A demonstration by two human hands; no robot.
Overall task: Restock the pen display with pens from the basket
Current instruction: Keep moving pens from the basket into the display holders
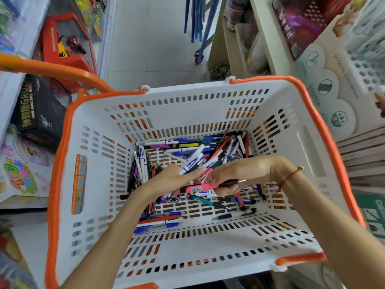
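White basket [291,113] holds the loose pens [187,151]; the left hand [173,180] grips several, the right hand [227,176] pinches a pink pen [200,187], which the person should align tip-first before lifting

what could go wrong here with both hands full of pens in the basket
1. The left hand holds a loose fan of pens pointing different ways; one could slip back into the pile as it lifts.
2. The right hand grips a pink pen crosswise, so it may need turning before it fits a display slot.
3. The basket has slotted walls and floor; a dropped pen could catch in or poke through a slot.
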